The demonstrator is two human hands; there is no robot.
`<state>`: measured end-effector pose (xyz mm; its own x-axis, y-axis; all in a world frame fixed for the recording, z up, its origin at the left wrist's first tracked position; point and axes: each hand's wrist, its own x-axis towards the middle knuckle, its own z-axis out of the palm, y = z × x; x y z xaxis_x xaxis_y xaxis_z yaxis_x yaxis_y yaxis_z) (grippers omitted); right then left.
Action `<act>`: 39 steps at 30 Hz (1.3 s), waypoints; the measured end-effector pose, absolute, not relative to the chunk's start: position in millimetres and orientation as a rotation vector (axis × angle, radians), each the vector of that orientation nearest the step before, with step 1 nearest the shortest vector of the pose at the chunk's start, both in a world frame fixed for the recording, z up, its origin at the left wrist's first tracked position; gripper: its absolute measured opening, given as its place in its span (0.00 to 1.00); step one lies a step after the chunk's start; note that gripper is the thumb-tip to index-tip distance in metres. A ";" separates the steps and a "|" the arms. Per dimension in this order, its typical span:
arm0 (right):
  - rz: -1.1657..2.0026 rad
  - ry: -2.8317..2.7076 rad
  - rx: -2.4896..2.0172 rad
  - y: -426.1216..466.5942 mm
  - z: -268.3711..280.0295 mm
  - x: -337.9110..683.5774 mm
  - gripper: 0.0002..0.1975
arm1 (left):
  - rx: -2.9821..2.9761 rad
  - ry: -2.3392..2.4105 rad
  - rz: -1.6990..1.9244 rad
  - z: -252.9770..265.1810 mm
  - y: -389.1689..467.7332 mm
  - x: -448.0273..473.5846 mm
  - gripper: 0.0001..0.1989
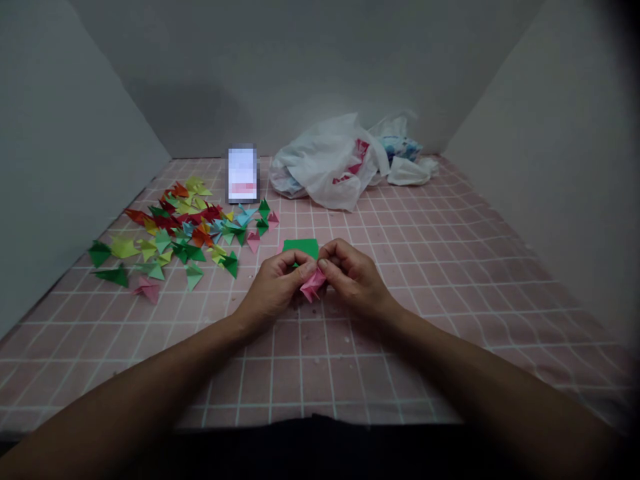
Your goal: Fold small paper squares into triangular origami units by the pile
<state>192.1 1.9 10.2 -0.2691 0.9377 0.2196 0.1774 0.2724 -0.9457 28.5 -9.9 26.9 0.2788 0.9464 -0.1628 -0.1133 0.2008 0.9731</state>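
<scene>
A person's two bare hands work a piece of folded pink paper (313,287) above a tabletop (425,280) spread with a pink-and-white checked cover. The left hand (274,283) and right hand (354,272) meet at the paper's upper edge, the fingers of each pinching it between thumb and forefinger, while its pointed lower part shows below the thumbtips. Just beyond the fingers lies a flat green sheet (301,248). Multicolored folded paper pieces (202,235) cluster at left, near a lit device (243,175); a white plastic bag (325,163) rests farther back.
</scene>
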 end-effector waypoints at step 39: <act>1.637 -1.454 -0.722 7.6 19.7 199.7 0.08 | 1.140 0.904 0.794 23.6 4.9 16.9 0.14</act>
